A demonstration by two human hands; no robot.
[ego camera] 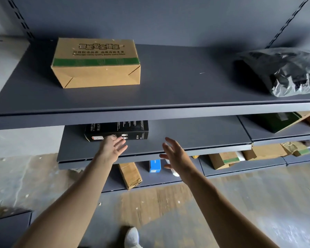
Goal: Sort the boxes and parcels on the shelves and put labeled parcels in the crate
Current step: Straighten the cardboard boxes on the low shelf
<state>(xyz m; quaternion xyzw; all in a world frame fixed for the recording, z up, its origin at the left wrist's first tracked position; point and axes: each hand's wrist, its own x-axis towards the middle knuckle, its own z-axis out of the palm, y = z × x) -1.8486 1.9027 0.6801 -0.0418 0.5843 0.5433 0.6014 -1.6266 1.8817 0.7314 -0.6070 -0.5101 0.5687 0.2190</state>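
A brown cardboard box (97, 63) with a green tape band sits on the left of the top shelf (150, 111). A grey plastic parcel bag (283, 72) lies at that shelf's right end. On the second shelf (195, 133) lies a black hair-dryer box (122, 130), partly hidden under the top shelf. My left hand (113, 147) is open with fingers spread, just in front of the black box. To its right, my right hand (175, 154) hovers open over the second shelf's front edge, holding nothing.
Lower shelves carry a long brown carton (130, 174), a small blue box (155, 165) and several brown boxes (224, 159) to the right. A dark green box (277, 121) lies on the right-hand shelf. A white shoe (132, 237) stands on the floor.
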